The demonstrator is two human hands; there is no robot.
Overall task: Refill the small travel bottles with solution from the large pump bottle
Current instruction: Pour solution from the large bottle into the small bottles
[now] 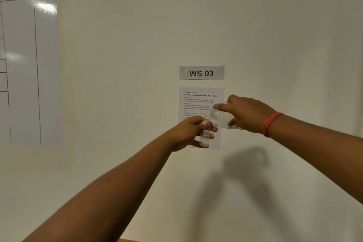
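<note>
My left hand [189, 133] holds a small clear travel bottle [204, 137] upright in front of the wall; it has a red-and-blue label and its mouth points up. My right hand [246, 114] grips a larger clear bottle [221, 117], tipped over to the left so that its ribbed neck sits just above the small bottle's mouth. A red band circles my right wrist. Both arms are stretched out at chest height. Whether liquid is flowing is too blurred to tell.
On the cream wall behind the hands hang a "WS 03" sign [202, 72] and a printed task sheet [198, 98]. A whiteboard with a hand-drawn table [29, 61] is at the left. A sliver of wooden edge [129, 240] shows at the bottom.
</note>
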